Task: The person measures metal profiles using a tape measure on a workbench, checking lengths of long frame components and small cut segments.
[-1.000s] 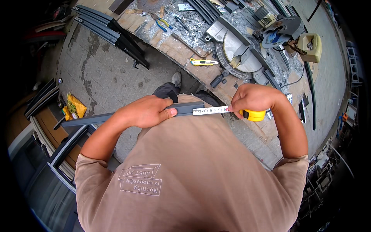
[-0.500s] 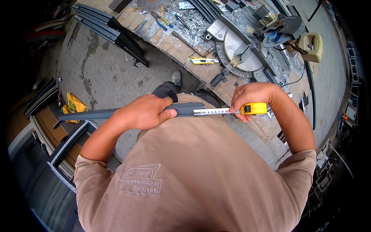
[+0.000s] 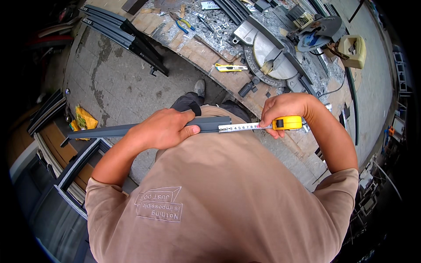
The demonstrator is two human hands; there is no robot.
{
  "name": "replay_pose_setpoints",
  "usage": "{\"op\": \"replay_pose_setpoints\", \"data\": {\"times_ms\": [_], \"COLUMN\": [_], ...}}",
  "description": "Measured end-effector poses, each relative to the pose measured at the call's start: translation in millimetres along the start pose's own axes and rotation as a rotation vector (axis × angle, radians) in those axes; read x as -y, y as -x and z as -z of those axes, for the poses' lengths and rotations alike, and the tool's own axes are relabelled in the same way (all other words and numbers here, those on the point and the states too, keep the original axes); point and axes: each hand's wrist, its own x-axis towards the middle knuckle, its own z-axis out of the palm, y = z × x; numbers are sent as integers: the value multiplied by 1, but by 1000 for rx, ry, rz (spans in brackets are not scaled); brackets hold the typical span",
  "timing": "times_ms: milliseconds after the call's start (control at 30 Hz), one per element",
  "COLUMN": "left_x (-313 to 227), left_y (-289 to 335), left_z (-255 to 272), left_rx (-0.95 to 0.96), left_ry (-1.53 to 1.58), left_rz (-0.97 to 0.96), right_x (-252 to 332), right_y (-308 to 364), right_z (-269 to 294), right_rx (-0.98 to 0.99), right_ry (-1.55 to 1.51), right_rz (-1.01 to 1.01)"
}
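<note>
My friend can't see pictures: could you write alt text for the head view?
A person's left hand grips a long grey bar; the right hand holds a yellow tape measure, its white blade drawn out at the bar's end. Beyond sits a cluttered workbench with a saw, pliers and a utility knife.

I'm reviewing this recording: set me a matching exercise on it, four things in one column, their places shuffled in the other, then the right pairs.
Things
1. yellow-cased tape measure
2. long dark-grey metal profile
3. slim yellow-and-white utility knife
4. pliers with blue-and-yellow handles

Places
A. on the wooden workbench, beside the round metal base of the mitre saw
B. under the left hand, thumb on top
C. on the workbench, up and to the left of the knife in the picture
D. at the right hand, blade pulled out

Pairs: 1-D, 2-B, 3-A, 4-C
</note>
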Motion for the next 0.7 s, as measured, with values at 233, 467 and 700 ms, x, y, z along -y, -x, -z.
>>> {"op": "replay_pose_setpoints", "data": {"times_ms": [233, 467, 700], "left_x": [-1, -1, 0], "left_y": [0, 1, 1], "left_z": [-1, -1, -1], "left_rx": [5, 3, 2], "left_ry": [-11, -12, -20], "left_rz": [11, 16, 12], "right_x": [3, 4, 5], "right_y": [0, 1, 1], "right_z": [-1, -2, -2], "right_rx": [2, -4, 5], "right_ry": [2, 8, 8], "right_rz": [-14, -21, -16]}}
